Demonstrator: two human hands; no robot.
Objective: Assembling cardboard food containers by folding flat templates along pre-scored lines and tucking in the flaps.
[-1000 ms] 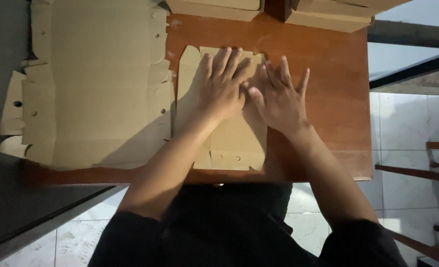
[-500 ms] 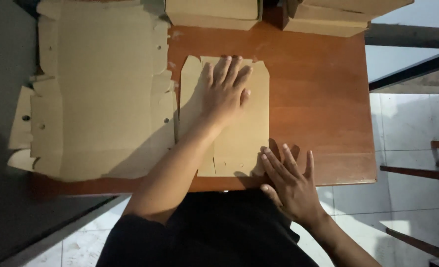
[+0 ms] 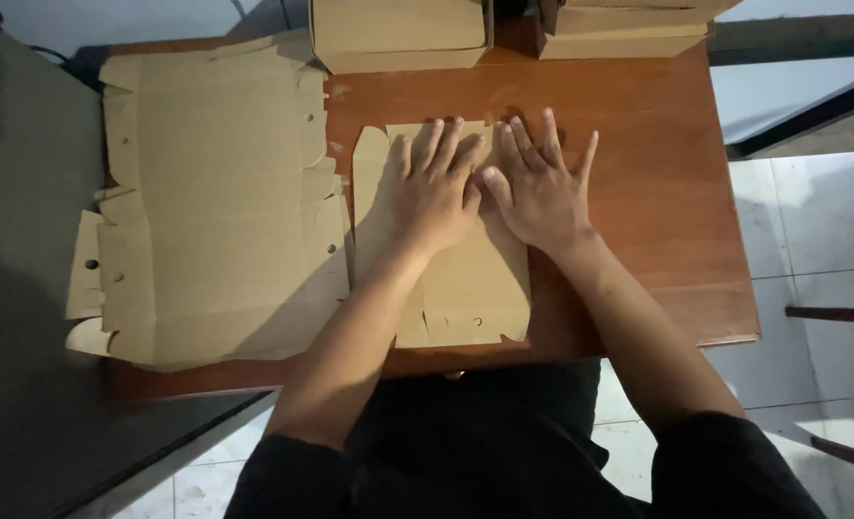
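While both hands press flat, the folded blank (image 3: 465, 279) lies on the wooden surface (image 3: 657, 211), near its front edge and about mid-width. Left hand (image 3: 432, 192) sits palm down on the blank's upper half, fingers (image 3: 446, 144) spread and straight, gripping nothing. Right hand (image 3: 540, 192) lies just beside it, thumb touching the left hand's edge; its fingers are likewise splayed wide, holding nothing, with the palm on the blank's right edge and fingertips reaching past the top onto bare wood. The blank's rounded flap (image 3: 369, 183) shows left of the left hand; notched tabs with small holes show at its near end, between the forearms. A stack of flat blanks (image 3: 215, 202) lies just left of it, larger, unfolded, overhanging the surface's left and front edges, its right edge touching or nearly touching the folded one; cannot tell which. Two made-up boxes (image 3: 403, 34) stand at the far edge, well apart from the hands. Tiled floor (image 3: 811, 221) shows to the right.
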